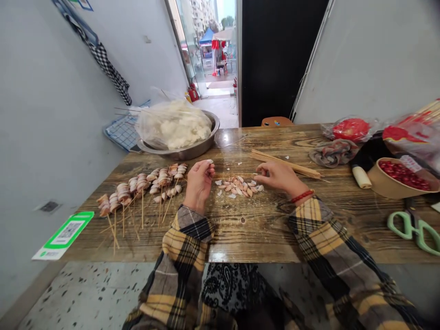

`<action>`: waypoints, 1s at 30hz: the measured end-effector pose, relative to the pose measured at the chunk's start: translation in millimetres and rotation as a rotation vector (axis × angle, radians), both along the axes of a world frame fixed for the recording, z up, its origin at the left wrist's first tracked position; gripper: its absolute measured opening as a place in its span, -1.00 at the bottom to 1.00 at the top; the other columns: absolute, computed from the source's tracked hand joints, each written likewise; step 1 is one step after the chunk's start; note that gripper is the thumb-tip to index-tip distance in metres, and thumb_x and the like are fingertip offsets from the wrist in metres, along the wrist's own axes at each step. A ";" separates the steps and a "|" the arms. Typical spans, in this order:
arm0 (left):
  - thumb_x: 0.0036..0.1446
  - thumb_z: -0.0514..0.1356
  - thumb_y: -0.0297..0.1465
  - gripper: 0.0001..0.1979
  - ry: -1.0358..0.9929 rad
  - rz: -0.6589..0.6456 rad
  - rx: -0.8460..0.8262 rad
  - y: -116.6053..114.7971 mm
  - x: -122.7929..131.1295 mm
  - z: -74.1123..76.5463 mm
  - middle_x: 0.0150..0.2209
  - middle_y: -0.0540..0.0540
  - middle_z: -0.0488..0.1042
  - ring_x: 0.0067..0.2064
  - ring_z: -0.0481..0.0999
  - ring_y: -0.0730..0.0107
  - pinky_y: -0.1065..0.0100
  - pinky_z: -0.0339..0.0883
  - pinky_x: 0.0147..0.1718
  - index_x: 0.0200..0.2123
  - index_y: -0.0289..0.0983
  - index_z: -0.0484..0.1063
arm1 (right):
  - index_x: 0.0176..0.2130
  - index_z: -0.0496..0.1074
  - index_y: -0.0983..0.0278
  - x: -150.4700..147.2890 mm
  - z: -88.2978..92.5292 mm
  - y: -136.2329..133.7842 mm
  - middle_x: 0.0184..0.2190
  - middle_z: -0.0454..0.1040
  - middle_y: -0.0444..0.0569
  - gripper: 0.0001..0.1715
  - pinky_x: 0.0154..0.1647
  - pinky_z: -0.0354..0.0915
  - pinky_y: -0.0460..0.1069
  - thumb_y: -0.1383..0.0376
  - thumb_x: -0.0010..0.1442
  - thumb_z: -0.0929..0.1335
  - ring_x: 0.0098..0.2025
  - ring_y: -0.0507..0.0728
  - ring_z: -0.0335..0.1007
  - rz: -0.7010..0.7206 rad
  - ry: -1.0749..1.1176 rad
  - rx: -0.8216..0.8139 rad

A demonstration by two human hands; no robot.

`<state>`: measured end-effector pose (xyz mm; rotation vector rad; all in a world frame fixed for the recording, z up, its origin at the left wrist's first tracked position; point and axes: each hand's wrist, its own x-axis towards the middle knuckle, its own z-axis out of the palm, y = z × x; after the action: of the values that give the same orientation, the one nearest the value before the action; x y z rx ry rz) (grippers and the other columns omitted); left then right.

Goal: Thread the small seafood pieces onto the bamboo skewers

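Note:
My left hand rests on the wooden table, fingers curled in a pinch round a small pale piece of food and the end of a thin bamboo skewer. My right hand is closed on the other end of that skewer, just right of a small heap of sliced pink-and-white pieces lying between the two hands. Left of my left hand lies a row of several loaded skewers.
A bundle of bare skewers lies beyond my right hand. A steel basin with a bag of white food sits at the back left. At right are a bowl of red pieces, green scissors, a rag and red bags.

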<state>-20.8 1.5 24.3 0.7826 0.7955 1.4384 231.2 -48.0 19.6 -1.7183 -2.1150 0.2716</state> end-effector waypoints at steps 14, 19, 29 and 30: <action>-0.16 0.36 -0.42 -0.80 0.016 -0.031 -0.008 -2.0 4.1 -3.1 -0.50 0.00 0.45 -0.50 0.39 0.61 0.54 0.26 -0.49 -0.43 -0.35 0.43 | -0.14 0.48 0.23 -28.5 -18.7 -0.7 -0.27 0.50 -0.05 -0.80 -0.33 0.10 -0.08 0.27 0.24 0.31 -0.25 0.08 0.36 0.092 0.010 0.085; -0.14 0.35 -0.42 -0.81 0.026 -0.038 0.002 -3.0 5.4 -3.7 -0.51 0.00 0.45 -0.50 0.38 0.60 0.53 0.25 -0.50 -0.43 -0.34 0.43 | -0.17 0.50 0.22 -31.5 -11.6 -5.9 -0.33 0.48 -0.08 -0.76 -0.36 0.10 -0.07 0.17 0.25 0.32 -0.31 0.07 0.35 0.100 0.063 0.119; -0.16 0.35 -0.40 -0.80 0.061 -0.048 0.009 -4.0 6.0 -4.1 -0.50 -0.01 0.45 -0.52 0.36 0.60 0.52 0.23 -0.52 -0.43 -0.35 0.43 | 0.03 0.44 0.01 -52.7 -16.5 -11.9 -0.26 0.44 -0.10 -0.68 -0.40 0.09 -0.09 0.14 0.31 0.27 -0.25 0.07 0.36 0.190 -0.098 0.112; -0.16 0.35 -0.41 -0.80 0.063 -0.050 0.005 -4.0 6.2 -4.0 -0.51 -0.01 0.45 -0.52 0.36 0.60 0.52 0.23 -0.52 -0.43 -0.35 0.43 | 0.02 0.46 0.01 -51.0 -17.4 -10.7 -0.25 0.44 -0.09 -0.69 -0.39 0.10 -0.08 0.15 0.33 0.26 -0.24 0.07 0.36 0.166 -0.086 0.116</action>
<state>-14.5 -2.5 20.2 0.8495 0.8145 1.3778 180.2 -58.7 2.1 -1.5163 -2.2923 0.1199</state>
